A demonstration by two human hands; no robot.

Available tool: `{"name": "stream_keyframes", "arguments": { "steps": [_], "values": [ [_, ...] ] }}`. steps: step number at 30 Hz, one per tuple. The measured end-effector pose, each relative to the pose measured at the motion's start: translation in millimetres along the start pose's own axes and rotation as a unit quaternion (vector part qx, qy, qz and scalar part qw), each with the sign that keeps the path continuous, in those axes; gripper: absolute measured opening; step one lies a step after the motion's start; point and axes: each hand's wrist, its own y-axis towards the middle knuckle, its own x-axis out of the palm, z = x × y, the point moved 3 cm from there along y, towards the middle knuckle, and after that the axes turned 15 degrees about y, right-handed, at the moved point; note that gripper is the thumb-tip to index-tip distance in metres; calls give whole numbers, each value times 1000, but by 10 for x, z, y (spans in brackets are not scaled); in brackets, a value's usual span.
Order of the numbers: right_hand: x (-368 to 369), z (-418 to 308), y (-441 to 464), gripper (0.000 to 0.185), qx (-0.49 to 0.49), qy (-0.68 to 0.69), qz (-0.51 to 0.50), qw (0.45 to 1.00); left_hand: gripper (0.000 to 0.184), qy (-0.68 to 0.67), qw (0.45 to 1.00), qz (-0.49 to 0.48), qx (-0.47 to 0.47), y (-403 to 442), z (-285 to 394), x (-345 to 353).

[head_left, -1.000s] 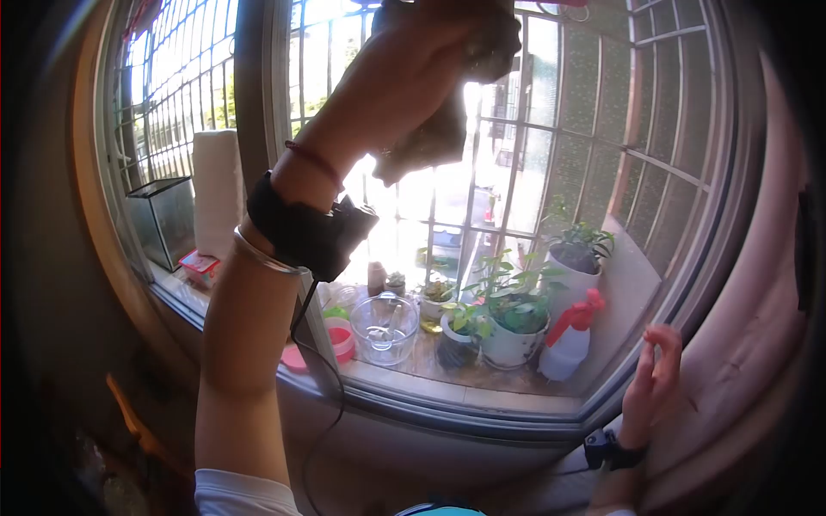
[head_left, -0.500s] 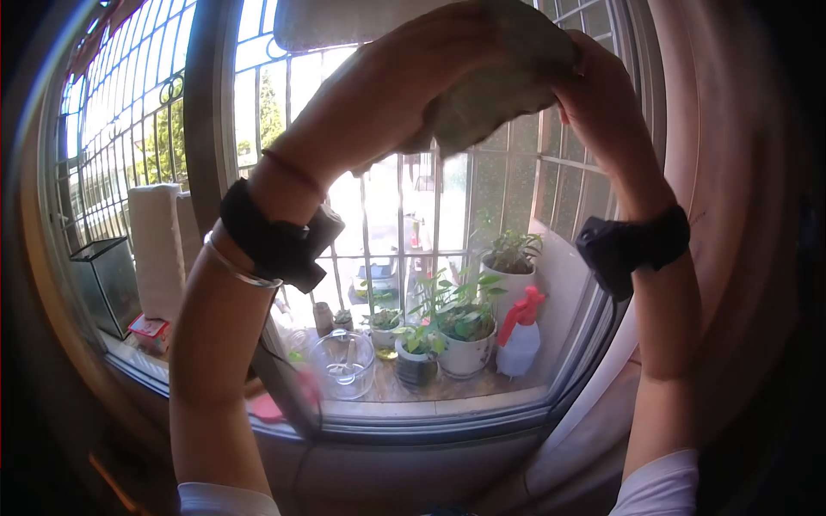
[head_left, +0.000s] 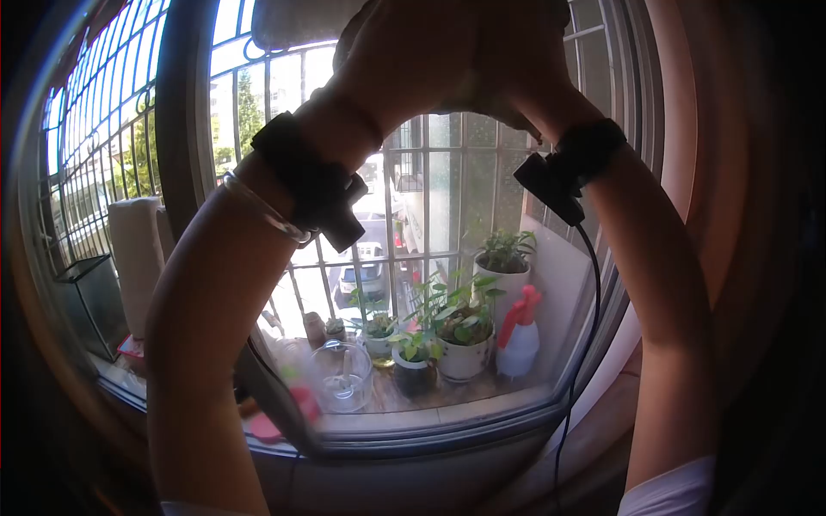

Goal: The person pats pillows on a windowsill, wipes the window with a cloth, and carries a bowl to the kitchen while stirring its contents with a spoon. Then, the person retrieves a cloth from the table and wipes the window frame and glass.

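Both hands are raised at the top of the view, close together in front of the window. A grey-green cloth (head_left: 495,107) shows below and around them, its lower edge hanging down. My left hand (head_left: 417,56) is closed on the cloth, its fingers dark and mostly hidden. My right hand (head_left: 525,60) also grips the cloth, close beside the left one. Behind them stands the window glass (head_left: 430,198). Black straps with small devices are on both wrists, and a bangle (head_left: 267,211) circles the left forearm.
Potted plants (head_left: 465,348), a red-topped spray bottle (head_left: 519,335) and a clear round container (head_left: 344,378) stand on the sill behind the glass. A metal grille lies beyond. A black cable (head_left: 594,284) hangs from the right wrist device. A glass tank (head_left: 90,301) is at left.
My right hand has moved left and up, towards my left hand. The cloth was spread between them and is now bunched and mostly hidden. Both forearms lean further inward.
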Motion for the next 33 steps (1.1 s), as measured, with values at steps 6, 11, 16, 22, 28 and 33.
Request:
{"name": "stream_keyframes", "arguments": {
  "steps": [6, 11, 16, 22, 28, 33],
  "values": [
    [-49, 35, -134, 14, 44, 40, -13, 998, 16, -7, 1000, -21, -18, -61, 41, 45],
    [-144, -67, -299, 25, 157, 113, -206, 959, 38, -67, 993, -94, -37, -247, 266, 11],
    [-94, -336, -1033, 14, -48, 86, -39, 994, 34, 29, 985, -81, -153, -810, 874, -297],
    [-198, -512, -1226, 32, -3, 61, -67, 996, 47, 17, 956, -177, -234, -903, 1036, -329],
    [-333, -521, -1018, 43, 16, -66, -80, 995, 49, 34, 974, -156, -163, -885, 824, -303],
    [-233, -595, -1113, 55, 96, 62, -113, 987, 54, -51, 966, -192, -167, -960, 879, -363]
  ]
}}
